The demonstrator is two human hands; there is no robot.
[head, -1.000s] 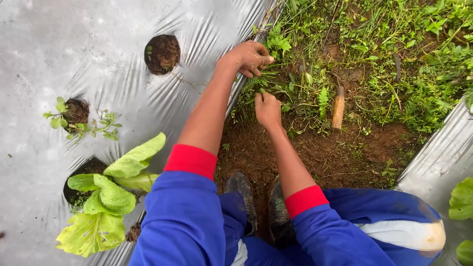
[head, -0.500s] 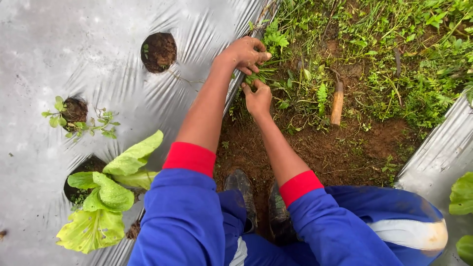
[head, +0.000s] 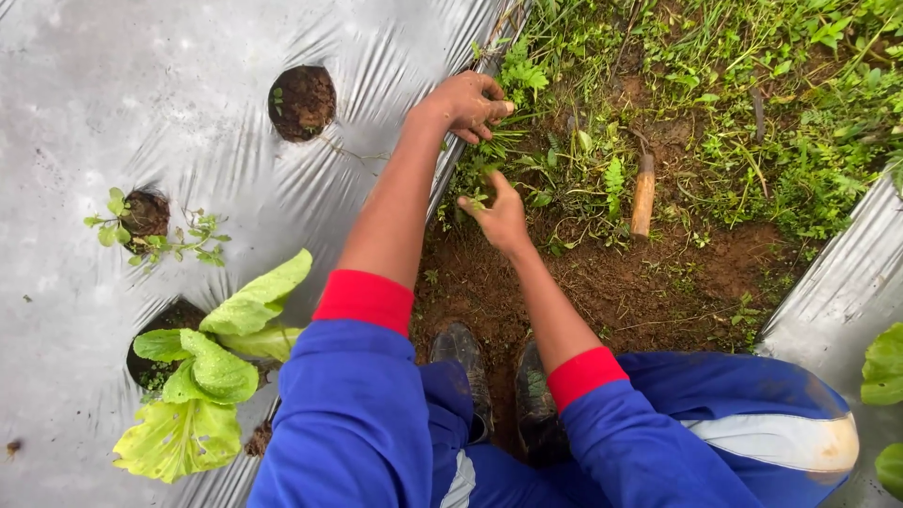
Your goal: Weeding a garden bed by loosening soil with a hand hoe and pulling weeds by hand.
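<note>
My left hand, soiled with earth, is curled shut on a tuft of weeds at the edge of the silver plastic mulch sheet. Just below it my right hand pinches small green weed stems growing out of the brown soil. Both arms wear blue sleeves with red cuffs. A tool with a wooden handle lies in the weeds to the right of my right hand, its head hidden in the grass.
The mulch sheet has planting holes: one bare with soil, one with small seedlings, one with a leafy green plant. My dark boots stand on the bare furrow. A second mulch sheet lies at right.
My right hand has moved up and left to join the left hand at the sheet's edge and has closed on weed stems. The left hand stays gripping its tuft.
</note>
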